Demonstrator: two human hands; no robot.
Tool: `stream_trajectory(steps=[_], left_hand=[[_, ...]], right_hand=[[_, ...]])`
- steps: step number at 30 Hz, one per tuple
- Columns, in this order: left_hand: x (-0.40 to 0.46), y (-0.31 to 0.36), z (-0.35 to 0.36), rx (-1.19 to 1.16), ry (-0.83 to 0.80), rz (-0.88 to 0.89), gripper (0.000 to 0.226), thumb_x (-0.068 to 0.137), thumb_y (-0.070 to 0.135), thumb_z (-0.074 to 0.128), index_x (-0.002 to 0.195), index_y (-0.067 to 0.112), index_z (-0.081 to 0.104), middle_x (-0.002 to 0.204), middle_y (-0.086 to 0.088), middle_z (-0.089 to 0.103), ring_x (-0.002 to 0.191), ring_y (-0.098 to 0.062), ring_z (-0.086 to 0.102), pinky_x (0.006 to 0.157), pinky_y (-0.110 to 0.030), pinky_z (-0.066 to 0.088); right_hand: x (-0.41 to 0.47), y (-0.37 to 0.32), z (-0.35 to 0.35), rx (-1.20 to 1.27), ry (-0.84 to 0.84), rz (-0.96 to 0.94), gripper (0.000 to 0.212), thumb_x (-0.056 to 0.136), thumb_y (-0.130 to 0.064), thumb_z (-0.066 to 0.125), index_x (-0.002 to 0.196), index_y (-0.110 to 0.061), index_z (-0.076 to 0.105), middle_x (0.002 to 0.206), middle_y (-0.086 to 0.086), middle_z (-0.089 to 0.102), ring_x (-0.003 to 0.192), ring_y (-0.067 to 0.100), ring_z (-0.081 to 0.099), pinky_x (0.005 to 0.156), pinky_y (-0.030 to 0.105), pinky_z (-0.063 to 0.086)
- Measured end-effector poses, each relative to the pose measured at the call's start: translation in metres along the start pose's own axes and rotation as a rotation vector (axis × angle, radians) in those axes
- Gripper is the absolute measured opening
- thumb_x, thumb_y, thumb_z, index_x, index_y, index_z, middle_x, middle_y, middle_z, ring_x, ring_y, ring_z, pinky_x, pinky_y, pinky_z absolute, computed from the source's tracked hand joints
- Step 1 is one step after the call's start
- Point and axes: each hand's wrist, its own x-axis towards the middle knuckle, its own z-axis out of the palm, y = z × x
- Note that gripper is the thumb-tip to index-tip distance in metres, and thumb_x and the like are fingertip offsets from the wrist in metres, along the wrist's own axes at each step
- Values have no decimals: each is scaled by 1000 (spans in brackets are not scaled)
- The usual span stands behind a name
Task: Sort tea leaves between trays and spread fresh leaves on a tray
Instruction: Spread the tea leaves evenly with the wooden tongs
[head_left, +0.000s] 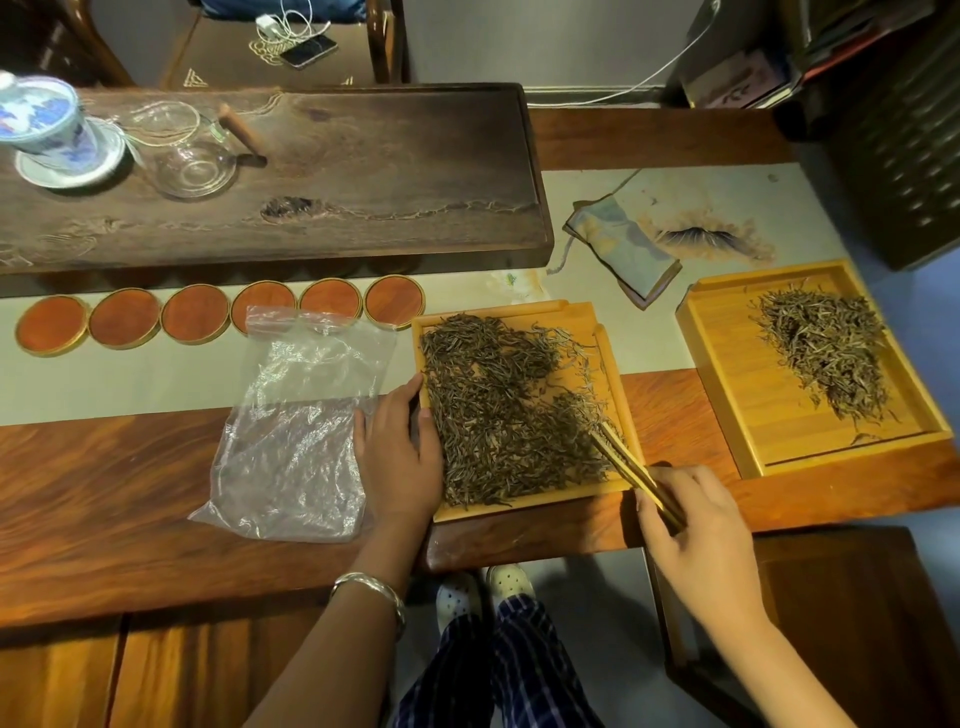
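I've got 2 bamboo trays on the wooden table. Near tray sits right at the table's front edge, w/ dark tea leaves spread over most of it. Far tray is off to the right, apart from the 1st, holding a smaller, paler leaf pile toward its right side.

My left hand rests against the near tray's left rim, fingers fairly straight, thumb up along the rim; not wrapped round anything as far as I can tell. Silver bangle on that wrist.

My right hand pinches bamboo tongs by the back end, fingers curled on them. Tong tips are down in the leaves at the near tray's lower right corner; can't tell if they've got any leaves nipped.

Clear plastic bag lies flat just left of the left hand, touching it. Behind it, a row of 6 round wooden coasters on the pale table runner. Further back, a dark wooden tea board w/ a blue-white lidded cup and a glass pitcher. Folded cloth pouch lies btwn the board and the far tray.
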Motion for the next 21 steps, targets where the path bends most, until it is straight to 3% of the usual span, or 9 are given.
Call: stream_trajectory(steps=[4, 9, 13, 21], left_hand=[[0, 1, 0, -3, 3, 5, 36, 95, 24, 42, 130, 30, 50, 112, 12, 61, 109, -7, 53, 120, -37, 11], [0, 3, -1, -4, 1, 3, 36, 95, 25, 42, 130, 31, 50, 113, 12, 62, 109, -6, 53, 120, -39, 12], [0, 2, -2, 2, -4, 5, 36, 96, 25, 42, 130, 31, 50, 110, 13, 61, 108, -4, 51, 120, -38, 11], [0, 1, 0, -8, 7, -8, 36, 94, 27, 41, 128, 34, 50, 108, 21, 56, 102, 7, 44, 119, -34, 10]], right_hand=[[8, -10, 1, 48, 49, -1, 19, 83, -7, 69, 102, -6, 67, 87, 3, 56, 80, 22, 56, 64, 35, 49], [55, -54, 18, 103, 70, -155, 17, 84, -11, 68, 101, -7, 67, 91, 4, 61, 85, 19, 58, 69, 30, 50], [79, -72, 39, 40, 36, -211, 19, 87, -14, 65, 103, -5, 67, 95, 5, 63, 87, 15, 58, 75, 20, 46], [83, -48, 34, -54, 17, -111, 14, 87, -15, 64, 99, -8, 65, 93, 5, 59, 88, 21, 56, 67, 32, 51]])
